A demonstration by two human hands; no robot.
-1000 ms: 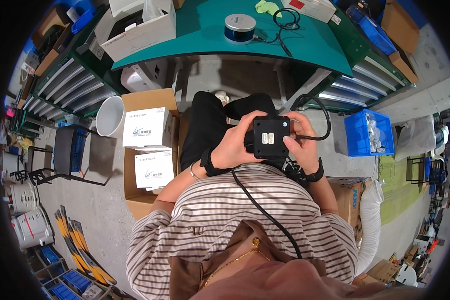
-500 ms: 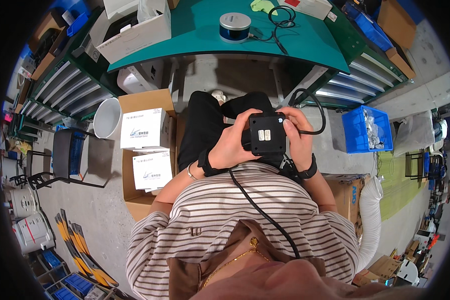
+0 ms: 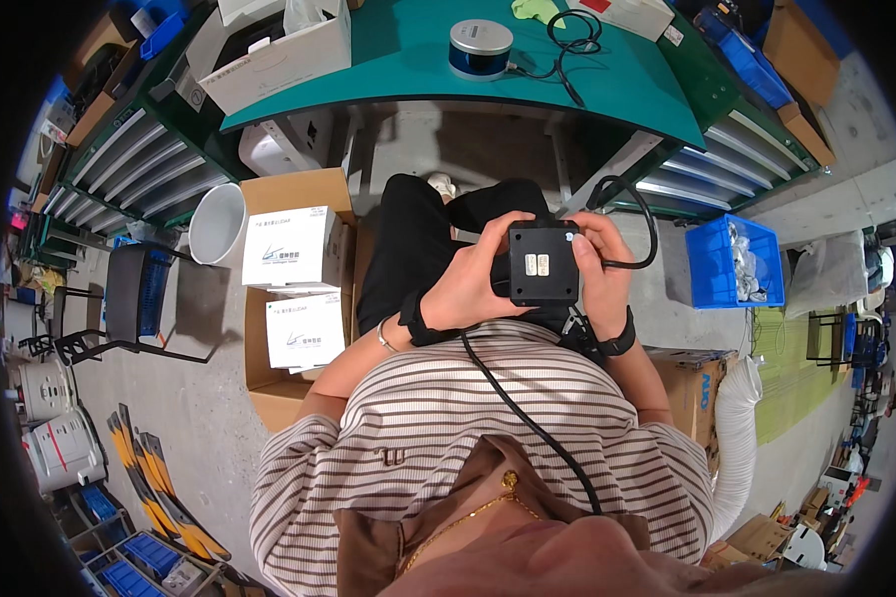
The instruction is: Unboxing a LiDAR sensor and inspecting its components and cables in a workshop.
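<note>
Over the person's lap (image 3: 403, 244), a black box (image 3: 546, 267) is gripped between the left hand (image 3: 471, 282) and the right hand (image 3: 605, 282), whose thumb (image 3: 586, 261) has just slid up toward the box's upper right corner, suggesting a regrip rather than release.

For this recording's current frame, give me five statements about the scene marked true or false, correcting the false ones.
1. The left hand and right hand both hold the black square device. True.
2. The silver-topped cylinder lies on the floor. False: it stands on the green table.
3. White boxes sit in an open cardboard carton at the person's left. True.
4. The blue bin is at the person's left. False: it is at the right.
5. Both wrists wear black bands. True.
</note>
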